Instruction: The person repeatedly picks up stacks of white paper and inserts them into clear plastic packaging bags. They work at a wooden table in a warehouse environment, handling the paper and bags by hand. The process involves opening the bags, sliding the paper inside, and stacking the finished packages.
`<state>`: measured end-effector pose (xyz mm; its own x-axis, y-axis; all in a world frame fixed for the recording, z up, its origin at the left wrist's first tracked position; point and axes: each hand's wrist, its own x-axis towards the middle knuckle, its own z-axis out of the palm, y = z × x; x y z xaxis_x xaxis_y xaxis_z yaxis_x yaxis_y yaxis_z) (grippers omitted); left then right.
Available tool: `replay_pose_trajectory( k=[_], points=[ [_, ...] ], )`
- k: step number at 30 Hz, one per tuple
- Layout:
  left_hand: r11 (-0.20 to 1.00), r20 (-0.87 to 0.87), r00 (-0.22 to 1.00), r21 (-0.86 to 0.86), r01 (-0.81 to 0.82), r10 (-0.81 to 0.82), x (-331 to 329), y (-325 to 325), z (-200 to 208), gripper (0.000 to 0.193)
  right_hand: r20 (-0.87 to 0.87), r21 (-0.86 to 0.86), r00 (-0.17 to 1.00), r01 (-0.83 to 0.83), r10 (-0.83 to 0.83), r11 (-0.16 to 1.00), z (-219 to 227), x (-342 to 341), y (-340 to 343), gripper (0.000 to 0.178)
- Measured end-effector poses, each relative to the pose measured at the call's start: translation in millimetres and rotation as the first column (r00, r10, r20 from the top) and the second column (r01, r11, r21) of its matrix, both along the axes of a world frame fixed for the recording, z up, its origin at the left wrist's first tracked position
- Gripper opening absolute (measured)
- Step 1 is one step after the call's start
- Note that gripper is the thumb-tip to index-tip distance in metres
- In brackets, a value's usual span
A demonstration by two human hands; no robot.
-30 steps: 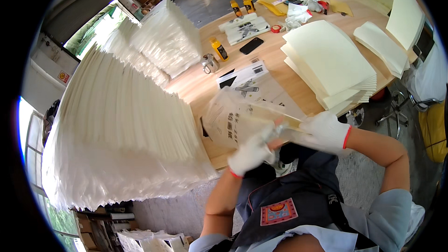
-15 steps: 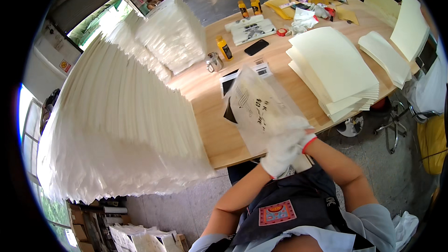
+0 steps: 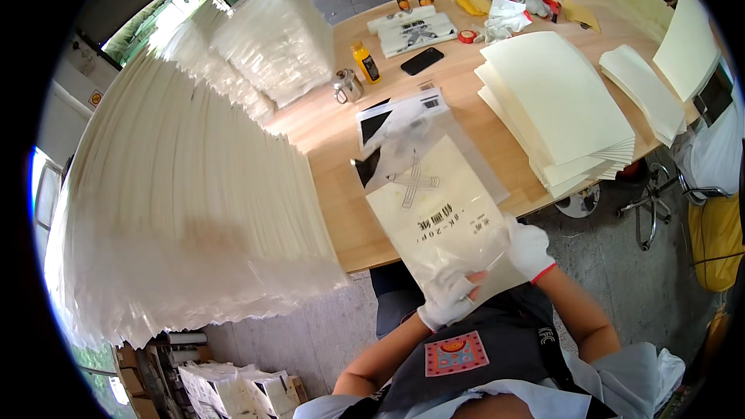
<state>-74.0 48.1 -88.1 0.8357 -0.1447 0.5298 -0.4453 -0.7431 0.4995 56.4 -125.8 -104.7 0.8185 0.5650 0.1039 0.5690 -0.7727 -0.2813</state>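
A clear plastic bag of cream drawing paper (image 3: 442, 202), printed with crossed pencils and dark characters, slants off the table's near edge toward my body. My left hand (image 3: 450, 296), in a white glove with some bare fingertip showing, grips the bag's near end. My right hand (image 3: 529, 248), gloved in white with a red cuff, is at the bag's right edge near its lower corner, fingers bent around it; their tips are partly hidden. Under the far end of the bag lie more printed clear bags (image 3: 400, 115) with black patches.
A tall row of filled bags (image 3: 186, 209) stands at left, another stack (image 3: 275, 39) behind it. Fanned cream sheets (image 3: 555, 101) lie at right, with a smaller pile (image 3: 644, 93) beyond. A phone (image 3: 422, 61), yellow bottle (image 3: 365, 62) and metal cup (image 3: 347, 86) stand further back.
My hands, close together before, have moved apart: the left down and toward me, the right out to the right. The bag has come nearer, its paper and pencil print now lying flatter and clearer.
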Motion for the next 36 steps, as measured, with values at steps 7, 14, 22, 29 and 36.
replay_pose_trajectory(
  k=[7, 14, 22, 29, 36],
  points=[
    [0.55, -0.387, 0.651, -0.349, -0.759, 0.653, -40.5, 77.1, -79.7, 0.013, 0.0, -0.275, 0.986, -0.161, 0.168, 0.948, 19.1, -7.6, 1.7, 0.015],
    [0.326, -0.673, 0.734, -0.677, -0.66, 0.089, -144.3, 21.8, -25.1, 0.014, -0.42, -0.491, 0.863, -0.477, 0.281, 0.729, 73.1, -76.0, -49.0, 0.017],
    [0.919, -0.107, 0.964, -0.292, -0.264, 0.242, -109.2, 50.2, -52.8, 0.016, -0.352, -0.34, 0.895, -0.395, 0.274, 0.853, 50.4, -58.3, -41.7, 0.023],
    [0.556, -0.358, 0.724, -0.47, -0.685, 0.59, -50.2, 87.6, -52.2, 0.019, -0.563, -0.065, 0.77, -0.404, 0.3, 0.913, 5.6, -61.6, -42.2, 0.02],
    [0.476, -0.399, 0.572, -0.32, -0.819, 0.717, -78.2, 98.6, -57.3, 0.017, -0.951, 0.183, -0.056, 0.694, 0.306, 0.696, -40.4, -19.8, 8.3, 0.036]
  ],
)
